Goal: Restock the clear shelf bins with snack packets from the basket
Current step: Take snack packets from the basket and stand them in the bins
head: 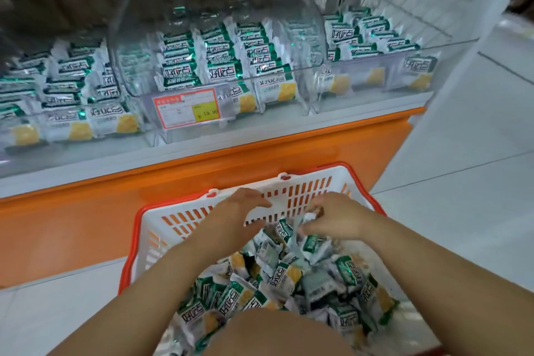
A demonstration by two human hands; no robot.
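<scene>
Two hands over one basket (pixel 202 220) of snack packets (pixel 283 274), below three clear bins (pixel 367 92).
The left hand (pixel 242 211) hovers with its fingers stretched flat, holding nothing. The right hand (pixel 335 217) curls its fingers round a white packet (pixel 310 216) at the heap's far end; blur hides whether it holds more than one. The heap is too tangled to count, and a knee (pixel 274 332) covers its near part. All three bins hold rows of green-and-white packets, and the left bin is cut off by the frame edge. One red-bordered price label (pixel 187 110) on the middle bin is mostly blurred.
</scene>
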